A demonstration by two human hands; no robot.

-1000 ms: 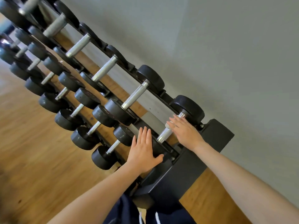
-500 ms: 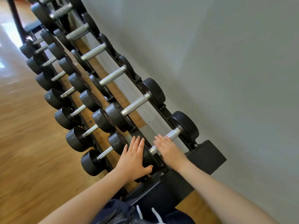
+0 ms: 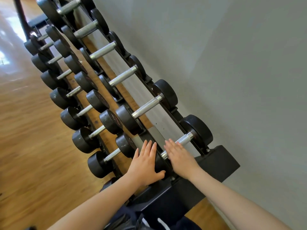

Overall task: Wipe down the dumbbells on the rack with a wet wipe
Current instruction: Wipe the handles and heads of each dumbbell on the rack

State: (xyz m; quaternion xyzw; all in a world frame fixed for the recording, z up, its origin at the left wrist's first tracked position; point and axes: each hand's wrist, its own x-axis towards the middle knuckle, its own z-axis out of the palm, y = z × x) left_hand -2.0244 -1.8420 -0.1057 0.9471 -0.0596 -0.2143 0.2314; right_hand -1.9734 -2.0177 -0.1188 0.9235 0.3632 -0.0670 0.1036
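At the bottom of the frame we see both forearms reaching up to the nearest dumbbell [image 3: 189,138] on the top tier of the rack [image 3: 217,159], lower centre. The left hand [image 3: 146,163] lies flat, fingers straight, against that dumbbell's near black head. The right hand [image 3: 178,154] rests with straight fingers over the lower part of its knurled chrome handle; we cannot tell whether a wipe sits under the palm. Farther off, more dumbbells run in two rows toward the upper left, over the wooden floor [image 3: 25,146], with the grey wall [image 3: 232,63] filling the right.
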